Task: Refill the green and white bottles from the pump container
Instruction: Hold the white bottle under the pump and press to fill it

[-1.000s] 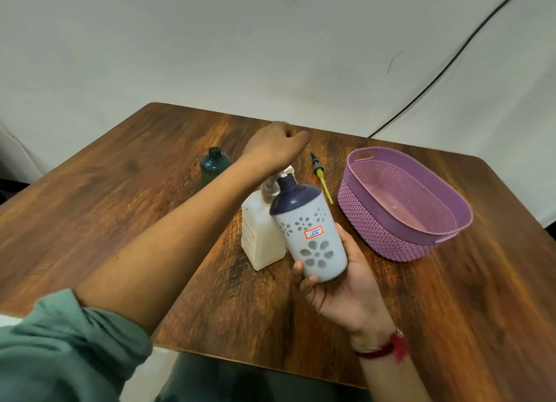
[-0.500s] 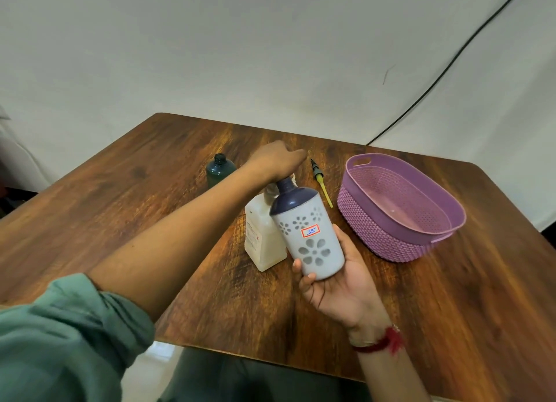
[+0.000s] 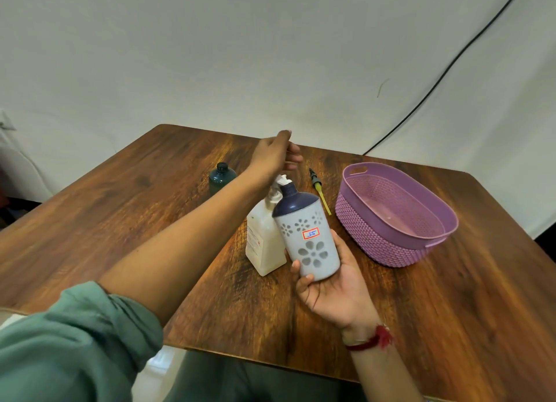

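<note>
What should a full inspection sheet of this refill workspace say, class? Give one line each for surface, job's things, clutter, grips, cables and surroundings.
Surface: wooden table, dark grain.
Job's things: pump container upright on the table; white bottle tilted, its neck by the pump spout; green bottle upright farther back, standing apart.
Clutter: purple basket on the right; yellow-and-green stick lying beside it.
Grips: left hand above the pump head, holding nothing that shows; right hand holds the white bottle.
Cables: black cable running across the backdrop.
Surroundings: pale backdrop behind the table.
</note>
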